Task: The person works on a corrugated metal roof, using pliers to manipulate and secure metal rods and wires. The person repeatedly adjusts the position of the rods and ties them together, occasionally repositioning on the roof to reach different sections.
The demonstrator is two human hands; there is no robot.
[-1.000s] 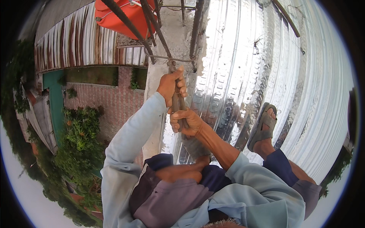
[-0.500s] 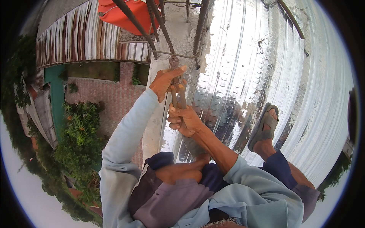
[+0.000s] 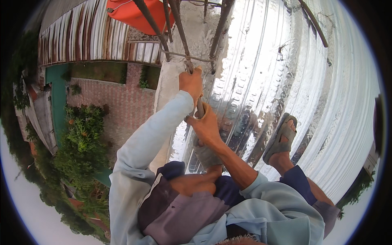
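Both my hands are at a pair of long-handled metal pincers (image 3: 199, 108) beneath a frame of rusty rebar (image 3: 181, 30). My left hand (image 3: 191, 83) is closed around the pincers' upper part and hides their jaws, just under a bent rebar tie (image 3: 175, 54). Lower down, my right hand (image 3: 206, 123) grips the handles, with the thumb and fingers curled round them. The rebar rises from a rough concrete beam (image 3: 165, 81). What the jaws touch cannot be seen.
Shiny corrugated metal roofing (image 3: 261, 81) lies to the right, with my sandalled foot (image 3: 281, 136) on it and a loose rusty rod (image 3: 314, 22) farther up. An orange-red container (image 3: 139, 18) stands beyond the rebar. Left of the beam is a drop to a paved yard (image 3: 122, 110).
My left hand has moved right and closed over the upper pincers, covering the jaws that showed before. My right hand has shifted slightly right and turned its grip on the handles.
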